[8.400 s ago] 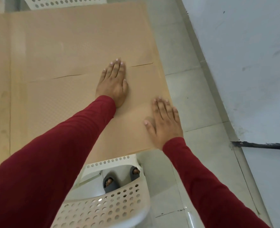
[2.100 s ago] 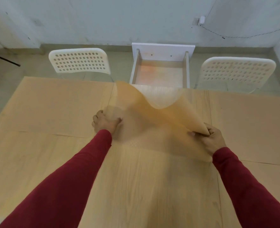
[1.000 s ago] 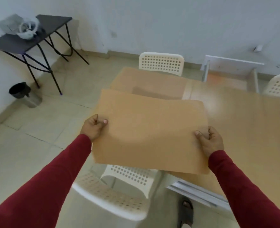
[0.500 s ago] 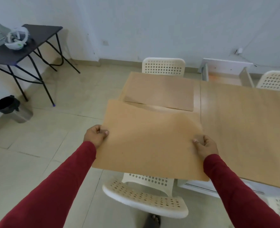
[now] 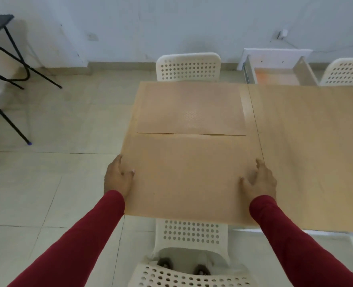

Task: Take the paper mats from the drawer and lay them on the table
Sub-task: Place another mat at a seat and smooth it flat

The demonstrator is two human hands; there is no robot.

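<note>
A brown paper mat [image 5: 190,175] lies flat on the near left end of the wooden table [image 5: 247,108]. My left hand [image 5: 118,179] grips its left edge, thumb on top. My right hand [image 5: 258,181] rests on its right edge with the thumb spread on the paper. Another paper mat [image 5: 190,108] lies just beyond it, edge to edge. A further mat [image 5: 316,154] covers the table to the right. The white drawer [image 5: 277,69] stands pulled out at the table's far side, its bottom bare.
A white perforated chair [image 5: 189,66] stands at the far side and another [image 5: 192,253] right below me, with a third [image 5: 347,72] at far right. A black folding table [image 5: 3,59] stands at left on the tiled floor, by the wall.
I have brought the mat down from in front of me onto the table's left end, against the mat lying there. My view has swung to face the table.
</note>
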